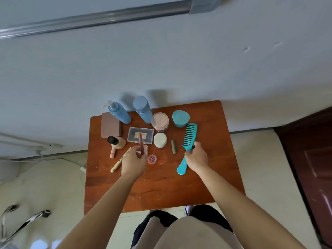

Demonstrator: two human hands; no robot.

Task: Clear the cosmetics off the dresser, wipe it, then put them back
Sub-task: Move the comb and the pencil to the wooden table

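Observation:
The small wooden dresser top [161, 186] carries many cosmetics. My left hand [133, 163] grips a slim reddish stick [141, 142] that points away from me, over a pink case. My right hand [196, 156] grips the handle of a teal wide-tooth comb [188, 137]. Two blue bottles [119, 112] [142, 109] stand at the back by the wall. Beside them are a pink powder jar [159, 121] and a teal jar [180, 118]. A clear palette [140, 134], a white jar [159, 140], a gold tube [173, 146], a small red pot [152, 159], a foundation bottle [116, 141], a brown box [110, 124] and a gold pen [119, 161] lie around.
The dresser stands against a pale wall [161, 60]. A dark wooden door [312, 168] is at the right. Metal chair legs [23, 223] and a cable lie on the floor at the left. My legs [179, 229] are just in front of the dresser.

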